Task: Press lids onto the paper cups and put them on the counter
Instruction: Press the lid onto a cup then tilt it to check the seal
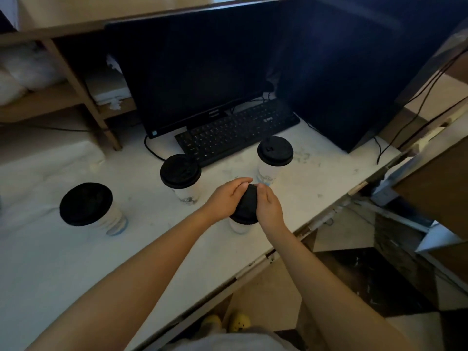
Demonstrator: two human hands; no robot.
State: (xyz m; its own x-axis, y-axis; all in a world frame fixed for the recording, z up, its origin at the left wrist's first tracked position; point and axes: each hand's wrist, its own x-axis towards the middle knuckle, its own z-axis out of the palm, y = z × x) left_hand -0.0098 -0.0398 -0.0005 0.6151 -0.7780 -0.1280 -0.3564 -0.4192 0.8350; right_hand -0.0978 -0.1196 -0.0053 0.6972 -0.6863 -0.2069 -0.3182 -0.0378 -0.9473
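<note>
A: Cup (239, 226) where?
B: Near counter (316, 181) edge; left hand (226, 198) and right hand (268, 209) fingers curled on its black lid (247, 202).
A: Handling?
B: Likely light, crushable paper. Press at rim only.

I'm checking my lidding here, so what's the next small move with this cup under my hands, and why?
Probably press down evenly around the lid. Both hands, left and right, cup it on the cup, and it looks tilted, not yet seated like the three lidded cups nearby.
</note>
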